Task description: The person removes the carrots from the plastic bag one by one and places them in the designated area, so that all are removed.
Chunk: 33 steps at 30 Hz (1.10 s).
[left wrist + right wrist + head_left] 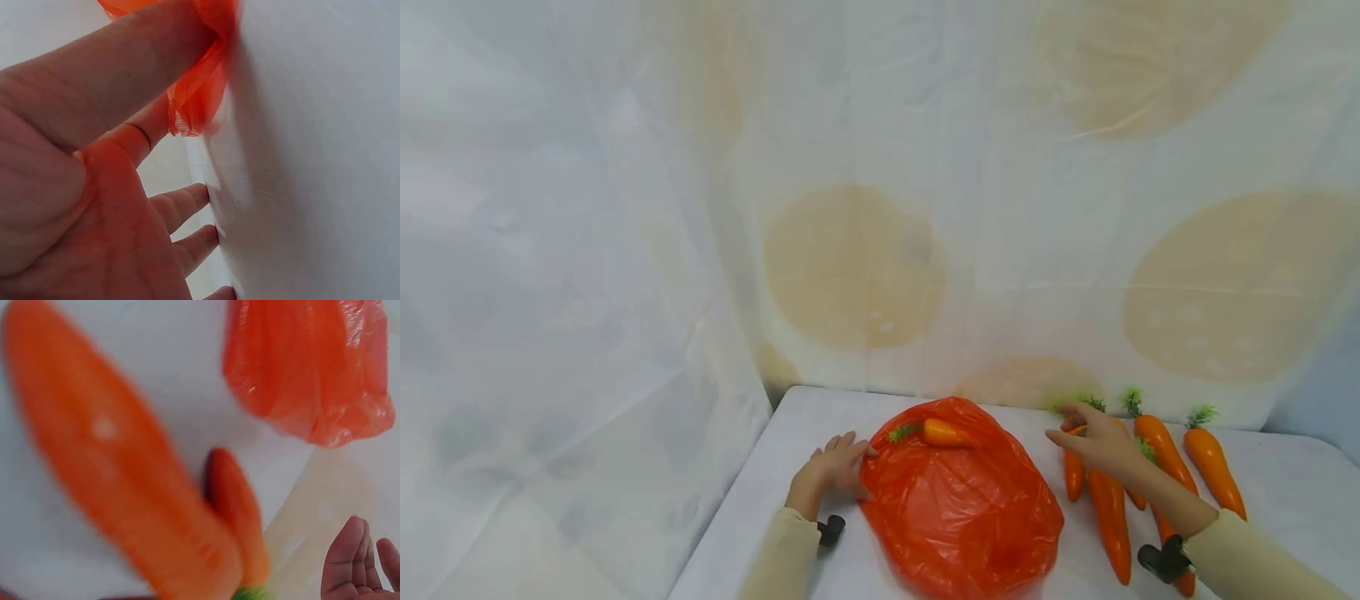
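A red plastic bag (966, 500) lies on the white table with its mouth toward the far side. Inside the opening is a carrot (946, 433) with a green leafy top. My left hand (831, 468) pinches the bag's left rim between thumb and index finger; in the left wrist view the other fingers stretch out to the table. Above the loose carrots to the right hovers my right hand (1099, 440), holding nothing, fingers loosely bent. A long carrot (119, 444) and a smaller carrot (237, 509) fill much of the right wrist view, apart from the hand.
Several carrots lie together right of the bag, the outermost carrot (1216, 468) near the table's right part. Behind the table (820, 408) hangs a pale curtain (1000, 250) with tan spots. The table's left edge runs beside my left arm.
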Tool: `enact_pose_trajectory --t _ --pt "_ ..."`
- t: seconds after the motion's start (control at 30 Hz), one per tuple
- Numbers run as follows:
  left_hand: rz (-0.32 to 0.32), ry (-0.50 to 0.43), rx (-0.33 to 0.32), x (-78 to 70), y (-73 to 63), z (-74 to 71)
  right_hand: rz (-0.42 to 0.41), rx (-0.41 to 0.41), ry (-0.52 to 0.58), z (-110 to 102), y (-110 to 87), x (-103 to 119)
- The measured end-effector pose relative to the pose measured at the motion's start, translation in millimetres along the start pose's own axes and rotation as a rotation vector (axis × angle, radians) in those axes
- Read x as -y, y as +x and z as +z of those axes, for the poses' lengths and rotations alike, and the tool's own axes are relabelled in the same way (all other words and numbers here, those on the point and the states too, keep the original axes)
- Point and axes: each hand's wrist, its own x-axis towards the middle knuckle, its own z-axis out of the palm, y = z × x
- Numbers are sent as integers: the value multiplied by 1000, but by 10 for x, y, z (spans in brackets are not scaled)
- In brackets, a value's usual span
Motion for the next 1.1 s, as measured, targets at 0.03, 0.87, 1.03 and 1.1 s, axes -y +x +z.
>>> enact_pose_trajectory --t 0.03,0.87,1.03,1.1 --pt "0 6 2 -3 5 2 -14 -1 -8 18 20 21" --pt "-17 4 -4 -64 55 -38 -91 31 51 523 423 497" --pt "-6 7 8 -26 42 -2 -147 29 96 617 487 628" --pt "10 20 9 -21 45 16 -180 28 102 661 515 657"
